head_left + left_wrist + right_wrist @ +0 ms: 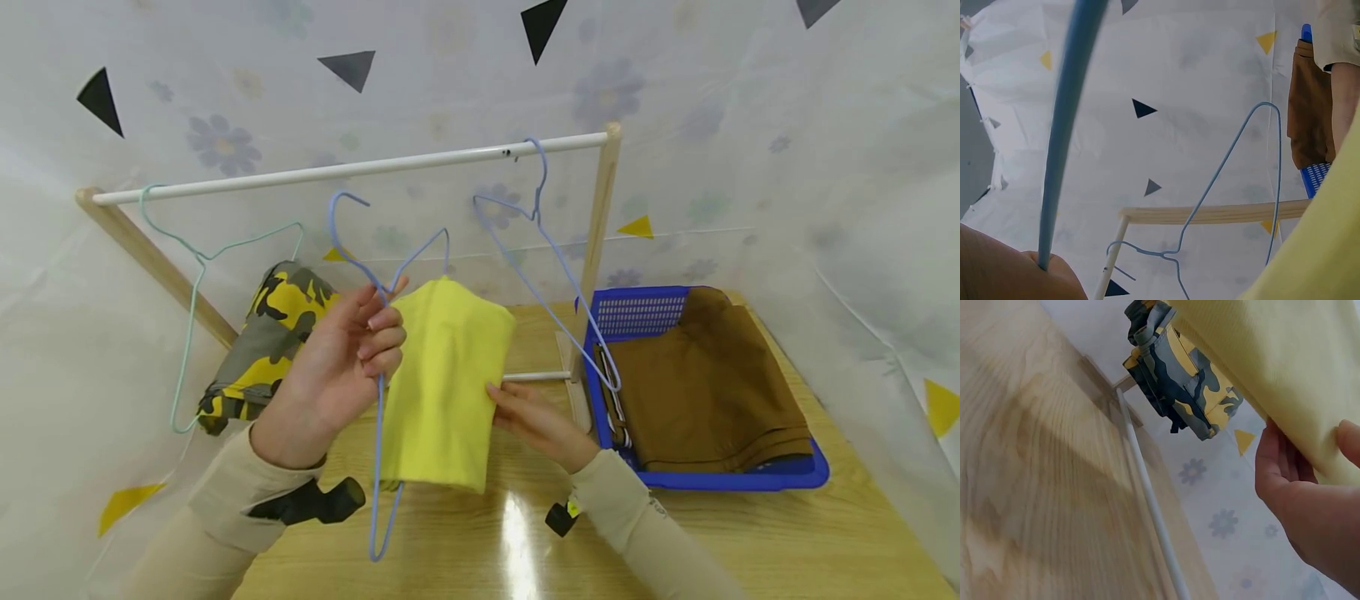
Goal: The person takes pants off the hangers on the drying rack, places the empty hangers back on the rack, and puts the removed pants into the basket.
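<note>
My left hand (pixel 330 367) grips a light blue clothes hanger (pixel 376 500) just below its hook, holding it tilted in front of the rack. A folded yellow garment (pixel 450 383) drapes over the hanger and covers much of it. With thumb in front and fingers behind, my right hand (pixel 536 421) pinches the garment's right side edge. In the right wrist view, the thumb and fingers of that right hand (pixel 1316 512) close on the yellow fabric (pixel 1279 369). The hanger's wire (pixel 1063 125) rises from the left hand (pixel 1029 272) in the left wrist view.
A rack with a white rail (pixel 360 167) and wooden posts stands behind. From it hang a second blue hanger (pixel 553 242) and a mint hanger (pixel 193 308) with camouflage trousers (pixel 262 350). To the right, a blue basket (pixel 750 481) holds brown folded clothing (pixel 705 392).
</note>
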{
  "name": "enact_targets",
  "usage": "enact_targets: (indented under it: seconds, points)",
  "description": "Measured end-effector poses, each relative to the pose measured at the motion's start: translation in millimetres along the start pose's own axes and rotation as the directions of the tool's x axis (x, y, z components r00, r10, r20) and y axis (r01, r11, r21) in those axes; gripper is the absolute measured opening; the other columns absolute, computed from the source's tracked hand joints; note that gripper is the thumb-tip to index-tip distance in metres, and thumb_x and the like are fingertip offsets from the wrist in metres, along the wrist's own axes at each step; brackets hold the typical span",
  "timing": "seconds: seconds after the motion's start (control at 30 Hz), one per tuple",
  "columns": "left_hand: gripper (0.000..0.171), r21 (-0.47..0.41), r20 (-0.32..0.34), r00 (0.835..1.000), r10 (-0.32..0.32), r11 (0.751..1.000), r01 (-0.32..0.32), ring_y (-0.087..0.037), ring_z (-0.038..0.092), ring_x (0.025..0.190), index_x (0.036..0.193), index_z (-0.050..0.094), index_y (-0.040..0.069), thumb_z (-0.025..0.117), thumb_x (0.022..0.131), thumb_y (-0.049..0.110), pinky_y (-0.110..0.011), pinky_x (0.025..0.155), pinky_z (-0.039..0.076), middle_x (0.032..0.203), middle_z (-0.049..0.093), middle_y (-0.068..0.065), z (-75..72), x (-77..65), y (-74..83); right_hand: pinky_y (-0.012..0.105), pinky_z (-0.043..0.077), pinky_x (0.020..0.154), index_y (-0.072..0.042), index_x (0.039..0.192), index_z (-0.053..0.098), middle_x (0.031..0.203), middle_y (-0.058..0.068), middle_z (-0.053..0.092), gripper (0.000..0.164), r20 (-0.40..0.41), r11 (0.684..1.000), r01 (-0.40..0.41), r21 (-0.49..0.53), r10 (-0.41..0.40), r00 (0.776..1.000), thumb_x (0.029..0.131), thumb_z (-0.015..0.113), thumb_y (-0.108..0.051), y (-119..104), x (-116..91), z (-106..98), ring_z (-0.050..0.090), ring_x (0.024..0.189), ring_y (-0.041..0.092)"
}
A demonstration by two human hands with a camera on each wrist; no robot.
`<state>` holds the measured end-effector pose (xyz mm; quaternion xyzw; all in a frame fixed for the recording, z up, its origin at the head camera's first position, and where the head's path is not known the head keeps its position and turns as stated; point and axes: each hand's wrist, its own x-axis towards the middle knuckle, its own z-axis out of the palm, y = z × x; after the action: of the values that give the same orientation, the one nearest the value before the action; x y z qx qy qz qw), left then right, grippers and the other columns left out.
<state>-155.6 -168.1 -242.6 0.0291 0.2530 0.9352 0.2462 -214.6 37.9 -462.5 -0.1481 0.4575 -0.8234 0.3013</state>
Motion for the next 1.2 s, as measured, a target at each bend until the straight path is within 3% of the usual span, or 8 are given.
enact_targets:
  seconds: [0.2, 0.5, 0.9, 1.1, 1.2]
  points:
    - [0.023, -0.002, 0.027, 1.000, -0.011, 1.000, 0.011, -0.008, 0.016, 0.051, 0.112, 0.037, 0.010, 0.045, 0.094, 0.022, -0.019, 0.045, 0.016, 0.067, 0.034, 0.000, 0.1, -0.6, -1.4, 0.031, 0.041, 0.086, -0.004, 0.101, 0.057, 0.104, 0.004, 0.056, 0.023, 0.013, 0.995, -0.001, 0.100, 0.000, 1.000, 0.096, 0.036, -0.012, 9.0, 5.3, 2.2, 0.053, 0.095, 0.016]
    - [0.022, 0.009, -0.002, 1.000, -0.004, 1.000, 0.004, -0.008, 0.015, 0.051, 0.109, 0.041, 0.008, 0.046, 0.093, 0.023, -0.018, 0.044, 0.016, 0.067, 0.034, 0.000, -1.5, -1.0, -1.0, 0.027, 0.040, 0.082, -0.003, 0.103, 0.056, 0.104, 0.004, 0.056, 0.025, 0.056, 0.995, -0.022, 0.102, 0.016, 0.998, 0.097, 0.036, -0.017, 23.1, 7.3, 8.8, 0.052, 0.094, 0.013]
    - [0.023, 0.013, -0.010, 1.000, 0.003, 1.000, -0.003, -0.008, 0.014, 0.051, 0.110, 0.042, 0.009, 0.047, 0.093, 0.024, -0.018, 0.044, 0.016, 0.067, 0.033, 0.001, -3.7, -3.3, -0.1, 0.035, 0.033, 0.097, -0.004, 0.127, 0.039, 0.123, 0.005, 0.048, 0.035, 0.204, 0.970, -0.036, 0.242, -0.015, 0.979, 0.099, 0.025, -0.020, 29.8, 10.1, 12.8, 0.044, 0.114, 0.018]
    - [0.022, 0.000, 0.026, 1.000, -0.005, 1.000, 0.005, -0.008, 0.013, 0.051, 0.111, 0.041, 0.010, 0.042, 0.094, 0.025, -0.019, 0.045, 0.016, 0.068, 0.032, 0.001, -4.4, -4.2, -0.3, 0.040, 0.024, 0.103, -0.009, 0.137, 0.024, 0.136, 0.008, 0.036, 0.041, 0.280, 0.935, -0.045, 0.352, -0.060, 0.958, 0.099, 0.024, -0.023, 20.4, 9.3, 16.0, 0.032, 0.125, 0.023]
    - [0.022, 0.018, 0.041, 0.999, -0.004, 1.000, 0.004, -0.009, 0.014, 0.052, 0.111, 0.040, 0.011, 0.040, 0.095, 0.026, -0.020, 0.045, 0.016, 0.068, 0.031, 0.001, -6.4, -4.0, -0.6, 0.041, 0.023, 0.103, -0.009, 0.137, 0.024, 0.136, 0.008, 0.036, 0.042, 0.281, 0.916, -0.055, 0.397, -0.064, 0.958, 0.099, 0.025, -0.024, 13.2, 6.9, 18.5, 0.032, 0.126, 0.023]
